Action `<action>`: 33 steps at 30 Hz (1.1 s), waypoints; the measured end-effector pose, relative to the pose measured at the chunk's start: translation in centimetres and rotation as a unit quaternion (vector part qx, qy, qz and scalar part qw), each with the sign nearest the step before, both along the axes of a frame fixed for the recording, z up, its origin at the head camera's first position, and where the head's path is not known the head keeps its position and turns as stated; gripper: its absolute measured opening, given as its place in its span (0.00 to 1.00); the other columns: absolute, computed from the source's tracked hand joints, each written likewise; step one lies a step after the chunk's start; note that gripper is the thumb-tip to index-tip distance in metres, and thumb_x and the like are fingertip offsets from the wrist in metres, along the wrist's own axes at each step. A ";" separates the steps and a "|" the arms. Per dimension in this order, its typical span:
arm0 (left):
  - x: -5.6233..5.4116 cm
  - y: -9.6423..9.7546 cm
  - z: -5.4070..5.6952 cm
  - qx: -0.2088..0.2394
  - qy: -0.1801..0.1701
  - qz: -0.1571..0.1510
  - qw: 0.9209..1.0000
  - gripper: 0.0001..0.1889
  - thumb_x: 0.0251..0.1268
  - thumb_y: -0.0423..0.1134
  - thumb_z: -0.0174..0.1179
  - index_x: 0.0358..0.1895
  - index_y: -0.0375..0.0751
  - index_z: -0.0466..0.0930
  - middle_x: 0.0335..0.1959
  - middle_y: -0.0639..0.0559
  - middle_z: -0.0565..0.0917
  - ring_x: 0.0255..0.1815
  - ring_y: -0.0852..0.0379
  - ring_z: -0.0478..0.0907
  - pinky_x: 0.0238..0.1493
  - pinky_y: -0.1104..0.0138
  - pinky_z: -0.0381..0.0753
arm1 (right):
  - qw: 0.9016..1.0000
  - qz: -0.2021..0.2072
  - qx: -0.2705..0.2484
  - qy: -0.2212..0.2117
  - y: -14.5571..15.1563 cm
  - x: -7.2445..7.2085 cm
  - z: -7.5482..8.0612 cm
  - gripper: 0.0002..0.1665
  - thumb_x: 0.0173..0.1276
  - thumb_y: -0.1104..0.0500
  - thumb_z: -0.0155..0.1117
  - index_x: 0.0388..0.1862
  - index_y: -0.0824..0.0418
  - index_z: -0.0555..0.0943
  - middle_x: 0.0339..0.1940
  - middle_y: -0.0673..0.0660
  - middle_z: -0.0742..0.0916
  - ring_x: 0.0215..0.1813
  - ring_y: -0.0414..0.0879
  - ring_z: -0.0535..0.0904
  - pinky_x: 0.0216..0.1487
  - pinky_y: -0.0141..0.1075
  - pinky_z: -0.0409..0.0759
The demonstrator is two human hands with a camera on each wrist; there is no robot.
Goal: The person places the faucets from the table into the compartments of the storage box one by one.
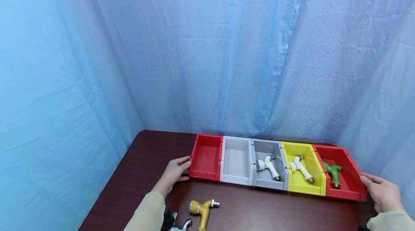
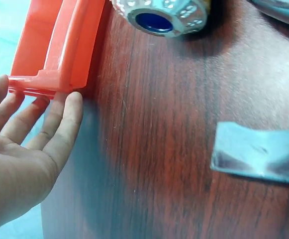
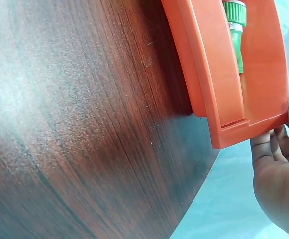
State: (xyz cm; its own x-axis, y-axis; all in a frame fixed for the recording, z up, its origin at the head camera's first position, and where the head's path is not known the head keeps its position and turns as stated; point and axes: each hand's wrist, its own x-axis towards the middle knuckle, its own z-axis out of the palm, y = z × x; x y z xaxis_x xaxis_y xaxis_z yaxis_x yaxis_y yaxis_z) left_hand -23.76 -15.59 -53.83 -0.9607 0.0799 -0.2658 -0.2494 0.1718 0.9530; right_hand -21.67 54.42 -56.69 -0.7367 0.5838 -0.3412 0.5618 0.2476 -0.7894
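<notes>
Five joined-looking open bins stand in a row. My left hand point(image 1: 173, 173) holds the outer end of the left red bin point(image 1: 205, 177), its thumb at the rim and its fingers along the outside wall. At the other end, my right hand point(image 1: 384, 191) grips the right red bin point(image 1: 351, 184) by its outer edge, thumb on the rim and fingers below it. That bin contains a green tap point(image 1: 334, 175). Between the ends sit a white bin point(image 1: 236, 180), a grey bin point(image 1: 267, 185) with a white tap point(image 1: 268, 166), and a yellow bin point(image 1: 306, 189) with another white tap point(image 1: 301, 169).
A gold tap point(image 1: 203, 211) lies on the dark wooden table point(image 1: 253, 207) in front of the bins. Beside it, a chrome tap point(image 1: 183, 226) is partly cut off by the frame. Blue curtains point(image 1: 207, 61) hang around the table's back and sides.
</notes>
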 end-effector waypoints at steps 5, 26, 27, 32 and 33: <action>0.7 0.1 0.6 -0.045 0.016 0.003 0.999 0.27 0.78 0.44 0.58 0.74 0.38 0.70 0.65 0.35 0.79 0.55 0.41 0.84 0.48 0.55 0.89 | 1.000 -0.001 -0.006 -0.009 -1.4 0.6 1.4 0.32 0.80 0.52 0.56 0.74 0.71 0.69 0.53 0.82 0.81 0.29 0.48 0.82 0.32 0.53 0.87; 5.7 1.5 2.7 -0.272 0.148 -0.127 0.942 0.36 0.67 0.53 0.68 0.75 0.42 0.71 0.72 0.40 0.74 0.73 0.36 0.70 0.67 0.40 0.72 | 1.000 0.008 -0.008 0.006 -1.7 0.6 1.8 0.32 0.80 0.54 0.58 0.73 0.73 0.69 0.39 0.72 0.87 0.25 0.37 0.78 0.26 0.43 0.85; 6.1 1.7 2.7 -0.282 0.153 -0.138 0.937 0.38 0.66 0.53 0.68 0.76 0.42 0.69 0.73 0.40 0.73 0.73 0.35 0.68 0.68 0.39 0.71 | 1.000 0.008 -0.006 0.005 -2.1 0.8 2.2 0.32 0.80 0.54 0.57 0.73 0.73 0.69 0.41 0.75 0.86 0.25 0.37 0.78 0.27 0.44 0.86; 7.6 3.1 2.5 -0.330 0.141 -0.173 0.917 0.45 0.59 0.57 0.71 0.77 0.43 0.66 0.78 0.40 0.66 0.75 0.25 0.60 0.65 0.30 0.67 | 1.000 0.015 -0.002 0.006 -2.2 0.9 2.4 0.35 0.80 0.54 0.57 0.76 0.75 0.63 0.39 0.73 0.86 0.24 0.35 0.76 0.26 0.42 0.85; 7.9 3.4 2.4 -0.338 0.134 -0.178 0.915 0.46 0.57 0.59 0.72 0.78 0.44 0.66 0.78 0.40 0.65 0.75 0.23 0.58 0.64 0.29 0.67 | 1.000 0.012 -0.003 0.003 -2.1 0.9 2.3 0.35 0.80 0.54 0.57 0.75 0.74 0.64 0.36 0.70 0.87 0.24 0.34 0.76 0.26 0.42 0.85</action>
State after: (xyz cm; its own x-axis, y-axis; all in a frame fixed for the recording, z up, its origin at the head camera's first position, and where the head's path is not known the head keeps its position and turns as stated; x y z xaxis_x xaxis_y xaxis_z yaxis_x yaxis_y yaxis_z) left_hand -15.89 -12.18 -51.38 -0.9440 0.3036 -0.1294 0.1627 0.7691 0.6181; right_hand -20.82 52.37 -54.40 -0.7529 0.5633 -0.3404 0.5508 0.2561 -0.7944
